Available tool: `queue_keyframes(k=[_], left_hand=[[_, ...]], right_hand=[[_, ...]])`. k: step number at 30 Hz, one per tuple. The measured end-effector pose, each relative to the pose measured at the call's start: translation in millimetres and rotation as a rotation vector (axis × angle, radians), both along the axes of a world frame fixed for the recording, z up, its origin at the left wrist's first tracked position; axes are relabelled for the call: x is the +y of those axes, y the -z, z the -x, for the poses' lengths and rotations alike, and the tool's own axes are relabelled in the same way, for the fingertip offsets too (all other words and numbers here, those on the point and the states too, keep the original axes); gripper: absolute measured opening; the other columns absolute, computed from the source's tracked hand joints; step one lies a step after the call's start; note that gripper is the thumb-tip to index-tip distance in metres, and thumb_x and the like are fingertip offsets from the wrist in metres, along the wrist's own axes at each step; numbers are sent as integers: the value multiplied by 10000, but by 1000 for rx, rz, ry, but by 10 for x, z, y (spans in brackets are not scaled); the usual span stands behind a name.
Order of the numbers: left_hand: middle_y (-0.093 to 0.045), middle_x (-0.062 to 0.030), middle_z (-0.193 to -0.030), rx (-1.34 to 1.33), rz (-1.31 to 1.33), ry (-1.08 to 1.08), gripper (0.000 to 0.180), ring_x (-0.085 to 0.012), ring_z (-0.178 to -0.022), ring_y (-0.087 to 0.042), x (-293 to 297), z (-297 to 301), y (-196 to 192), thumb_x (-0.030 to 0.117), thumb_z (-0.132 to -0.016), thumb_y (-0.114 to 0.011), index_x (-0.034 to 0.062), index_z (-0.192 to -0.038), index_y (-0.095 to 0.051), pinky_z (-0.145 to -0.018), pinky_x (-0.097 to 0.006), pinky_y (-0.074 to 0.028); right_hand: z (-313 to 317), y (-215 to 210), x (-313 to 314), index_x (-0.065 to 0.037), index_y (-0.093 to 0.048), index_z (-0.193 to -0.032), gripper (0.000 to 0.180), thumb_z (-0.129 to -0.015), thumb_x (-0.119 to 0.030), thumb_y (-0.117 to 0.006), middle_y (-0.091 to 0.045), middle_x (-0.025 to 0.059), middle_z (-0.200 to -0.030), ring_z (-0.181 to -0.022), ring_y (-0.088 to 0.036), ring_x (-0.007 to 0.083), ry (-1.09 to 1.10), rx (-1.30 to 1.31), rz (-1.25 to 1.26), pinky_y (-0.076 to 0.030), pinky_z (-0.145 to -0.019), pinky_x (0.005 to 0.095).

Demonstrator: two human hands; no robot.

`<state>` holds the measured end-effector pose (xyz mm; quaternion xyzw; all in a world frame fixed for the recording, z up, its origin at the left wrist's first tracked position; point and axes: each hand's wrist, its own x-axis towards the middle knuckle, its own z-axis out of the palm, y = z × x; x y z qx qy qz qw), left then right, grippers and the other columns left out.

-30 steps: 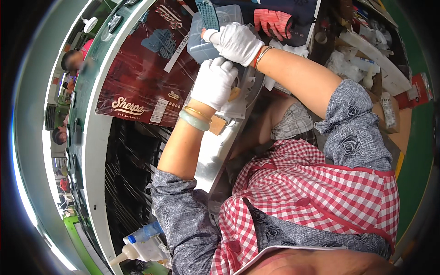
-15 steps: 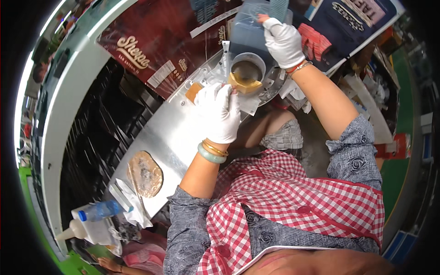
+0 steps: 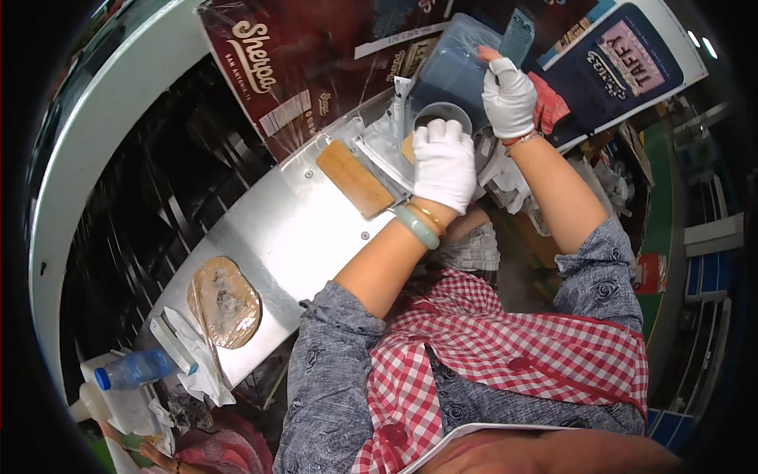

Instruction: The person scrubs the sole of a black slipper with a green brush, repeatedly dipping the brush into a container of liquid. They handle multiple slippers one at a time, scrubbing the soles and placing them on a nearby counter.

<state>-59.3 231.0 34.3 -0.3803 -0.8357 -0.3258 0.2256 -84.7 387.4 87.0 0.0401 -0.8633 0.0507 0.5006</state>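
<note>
My left hand [image 3: 444,167], in a white glove, is curled closed over the near rim of a round cup [image 3: 450,113] with dark contents. A yellowish edge [image 3: 408,148] shows beside its fingers; what they grip, if anything, is hidden. My right hand [image 3: 508,99], gloved in white with a bare fingertip sticking out, is closed beside a translucent blue container [image 3: 456,67]. Anything in it is too small to make out. Left of my left hand, a tan rectangular block [image 3: 354,180] lies on the metal table [image 3: 272,229].
A brown disc in clear plastic [image 3: 225,302] lies at the table's left, by a capped water bottle [image 3: 136,370]. Behind stand a dark red carton [image 3: 292,59] and a dark blue box [image 3: 624,71]. A red glove [image 3: 548,104] lies right of my right hand.
My left hand has moved right, onto the cup, uncovering the tan block. My right hand stays closed beside the blue container. The whole view has shifted somewhat.
</note>
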Motion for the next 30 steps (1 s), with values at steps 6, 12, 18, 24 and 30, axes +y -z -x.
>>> queue_keyframes(k=[6,12,18,24,30], left_hand=[[-531,-109,-912,-92,-67,-68,157,-272,-883,-473,46,-51,-46,182,-751,-518,63,-782,-617,-781,-422,-357],[-531,-98,-894,-74,-44,-167,173,-260,-896,-461,92,-55,63,142,-803,-485,44,-811,-627,-789,-388,-346],[-539,-100,-905,-101,39,-138,168,-261,-904,-470,-46,-42,-74,134,-784,-491,41,-806,-629,-814,-383,-357],[-537,-109,-910,-130,-23,-141,171,-267,-909,-469,-40,-1,-29,131,-809,-484,21,-836,-612,-817,-395,-359],[-528,-104,-921,-81,-48,-208,174,-260,-914,-464,-17,22,38,164,-742,-526,52,-840,-616,-803,-380,-354]], right_hand=[[-36,-98,-118,-121,-647,-1032,281,-795,3,-560,-663,108,-852,-692,-642,254,-66,78,-64,-477,-606,318],[4,9,-40,-50,-598,-1107,352,-804,95,-492,-649,104,-1036,-929,-627,220,-115,-49,39,-462,-829,278],[100,58,-81,-16,-578,-1131,356,-810,106,-486,-641,121,-1055,-970,-615,211,-163,-80,74,-447,-876,277],[103,33,-134,-33,-567,-1159,374,-814,93,-495,-645,117,-1050,-955,-624,207,-112,-130,75,-457,-843,275],[150,29,-192,-49,-574,-1160,396,-796,94,-512,-652,126,-1032,-926,-640,224,-143,-76,50,-474,-810,282]])
